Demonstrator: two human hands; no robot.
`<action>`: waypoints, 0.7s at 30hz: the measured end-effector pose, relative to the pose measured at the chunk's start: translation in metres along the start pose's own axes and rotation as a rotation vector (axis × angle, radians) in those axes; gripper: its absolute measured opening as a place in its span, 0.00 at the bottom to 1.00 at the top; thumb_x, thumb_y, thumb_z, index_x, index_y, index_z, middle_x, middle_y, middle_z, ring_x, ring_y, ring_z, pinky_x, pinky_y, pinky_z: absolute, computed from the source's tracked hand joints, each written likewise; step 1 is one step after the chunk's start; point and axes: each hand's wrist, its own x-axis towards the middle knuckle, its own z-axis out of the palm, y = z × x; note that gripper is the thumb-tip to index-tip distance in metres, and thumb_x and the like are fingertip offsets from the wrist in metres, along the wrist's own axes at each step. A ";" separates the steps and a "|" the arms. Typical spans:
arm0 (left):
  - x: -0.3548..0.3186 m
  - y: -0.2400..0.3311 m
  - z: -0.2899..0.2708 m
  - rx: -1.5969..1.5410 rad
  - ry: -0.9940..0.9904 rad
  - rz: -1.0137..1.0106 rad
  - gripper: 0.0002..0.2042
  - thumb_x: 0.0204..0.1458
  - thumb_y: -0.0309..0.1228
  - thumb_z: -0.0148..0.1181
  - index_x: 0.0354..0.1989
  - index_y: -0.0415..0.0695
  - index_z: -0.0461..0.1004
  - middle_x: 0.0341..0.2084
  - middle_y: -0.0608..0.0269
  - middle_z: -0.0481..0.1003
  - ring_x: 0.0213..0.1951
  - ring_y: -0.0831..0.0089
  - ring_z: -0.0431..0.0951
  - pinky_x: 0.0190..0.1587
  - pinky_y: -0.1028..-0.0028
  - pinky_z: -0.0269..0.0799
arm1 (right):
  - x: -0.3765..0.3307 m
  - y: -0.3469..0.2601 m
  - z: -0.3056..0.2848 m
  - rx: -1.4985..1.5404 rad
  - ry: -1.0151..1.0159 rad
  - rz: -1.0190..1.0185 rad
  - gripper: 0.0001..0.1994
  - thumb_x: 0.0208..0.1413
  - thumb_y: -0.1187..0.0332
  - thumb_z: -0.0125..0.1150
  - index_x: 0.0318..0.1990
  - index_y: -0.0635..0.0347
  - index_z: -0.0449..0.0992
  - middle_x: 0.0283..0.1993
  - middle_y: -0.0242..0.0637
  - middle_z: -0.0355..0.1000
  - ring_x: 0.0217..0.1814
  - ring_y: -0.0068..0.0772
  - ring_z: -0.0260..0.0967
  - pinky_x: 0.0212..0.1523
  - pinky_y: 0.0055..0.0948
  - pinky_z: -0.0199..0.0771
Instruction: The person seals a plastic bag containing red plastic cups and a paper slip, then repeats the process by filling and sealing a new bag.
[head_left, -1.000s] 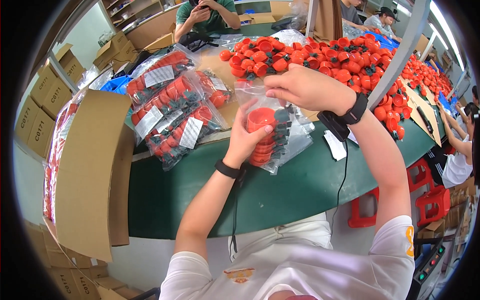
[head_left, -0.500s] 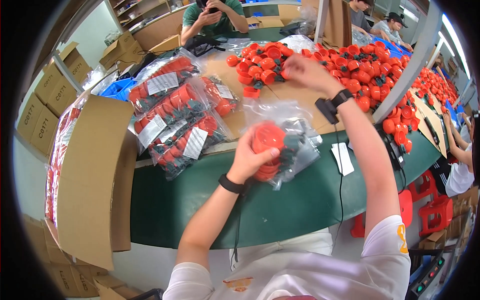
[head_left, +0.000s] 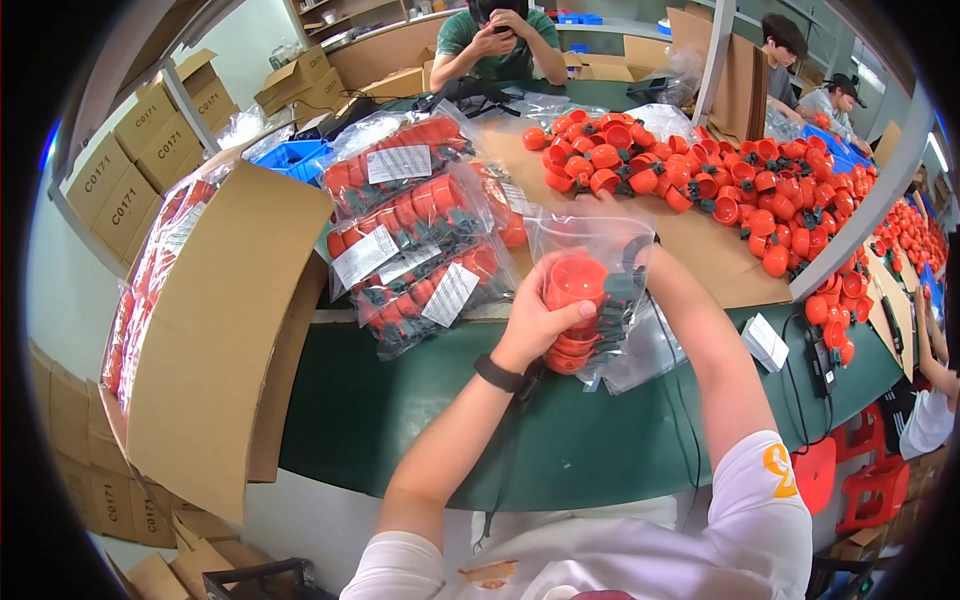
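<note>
My left hand (head_left: 535, 318) is wrapped round a stack of red plastic cups (head_left: 577, 285) with dark green clip-like parts on their right side. A clear plastic bag (head_left: 590, 232) hangs about the stack; how far the cups sit inside it, I cannot tell. Just beyond the bag's upper edge is my right hand (head_left: 598, 207), its fingers blurred and partly hidden behind the film. Farther off, a large heap of loose red cups (head_left: 700, 180) with dark green parts spreads over brown cardboard (head_left: 700, 245).
Filled clear bags of red cups (head_left: 420, 235) with white labels lie at the left. An open carton (head_left: 225, 330) stands at the table's left edge. White cards (head_left: 765, 343), a black cable and a metal post (head_left: 860, 240) are at the right. Other people sit around the table.
My right hand has come back from the heap of cups to behind the bag. The view has shifted, and the bag now stands more upright about the stack in my left hand.
</note>
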 end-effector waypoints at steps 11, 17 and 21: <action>-0.007 -0.003 0.016 0.198 -0.047 0.041 0.36 0.46 0.33 0.78 0.63 0.39 0.66 0.52 0.60 0.74 0.55 0.71 0.74 0.61 0.69 0.68 | -0.031 0.022 -0.202 0.683 0.234 0.570 0.12 0.54 0.70 0.70 0.44 0.59 0.78 0.45 0.34 0.77 0.44 0.28 0.73 0.42 0.26 0.71; -0.009 -0.002 0.025 0.357 -0.097 0.082 0.38 0.44 0.36 0.79 0.63 0.38 0.66 0.52 0.57 0.75 0.55 0.68 0.75 0.61 0.67 0.70 | -0.037 -0.016 -0.306 0.544 -0.117 0.191 0.13 0.51 0.74 0.69 0.44 0.63 0.79 0.46 0.40 0.76 0.50 0.40 0.75 0.51 0.36 0.75; -0.010 -0.001 0.034 0.478 -0.088 0.143 0.38 0.43 0.38 0.80 0.61 0.38 0.67 0.51 0.53 0.77 0.53 0.66 0.78 0.58 0.66 0.73 | -0.032 -0.030 -0.322 0.499 -0.397 0.139 0.11 0.53 0.72 0.68 0.44 0.61 0.80 0.46 0.42 0.76 0.49 0.47 0.74 0.53 0.42 0.74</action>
